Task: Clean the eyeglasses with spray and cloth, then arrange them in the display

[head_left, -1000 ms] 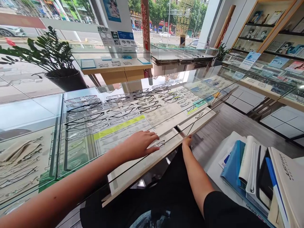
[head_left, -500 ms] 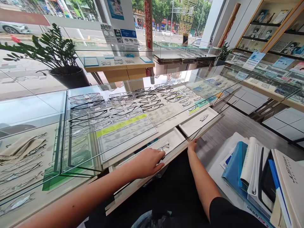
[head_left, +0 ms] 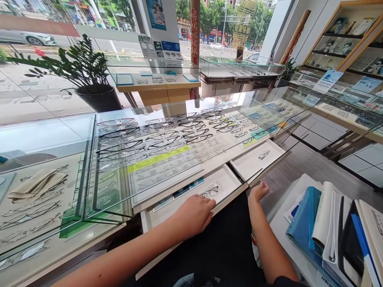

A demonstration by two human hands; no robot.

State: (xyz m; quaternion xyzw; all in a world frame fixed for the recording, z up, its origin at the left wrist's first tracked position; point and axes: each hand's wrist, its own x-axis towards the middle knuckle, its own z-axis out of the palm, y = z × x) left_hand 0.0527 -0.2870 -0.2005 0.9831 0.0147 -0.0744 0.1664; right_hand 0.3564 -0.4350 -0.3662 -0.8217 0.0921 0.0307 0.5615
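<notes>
My left hand (head_left: pixel 194 213) lies over the front edge of a pulled-out white drawer (head_left: pixel 224 183), its fingers curled down onto that edge. Just beyond the fingertips, inside this drawer, are eyeglasses (head_left: pixel 213 191) with thin dark rims, and a teal-and-dark flat strip (head_left: pixel 188 187) farther left. My right hand (head_left: pixel 258 192) is loosely closed beside the front of a second open drawer (head_left: pixel 257 161), slightly apart from it, and no object shows in it. Another pair of eyeglasses (head_left: pixel 263 154) sits in that second drawer.
Above the drawers stands a glass display case (head_left: pixel 167 175) with rows of eyeglasses (head_left: pixel 164 139). A beige cloth (head_left: pixel 38 185) lies in the left case. Folders and books (head_left: pixel 332 223) stand at my right. A potted plant (head_left: pixel 98 97) is beyond the counter.
My right hand has come away from the drawer front toward the right. My left thumb, spread before, is now tucked in, and the left drawer seems slightly farther out. The view has shifted a little.
</notes>
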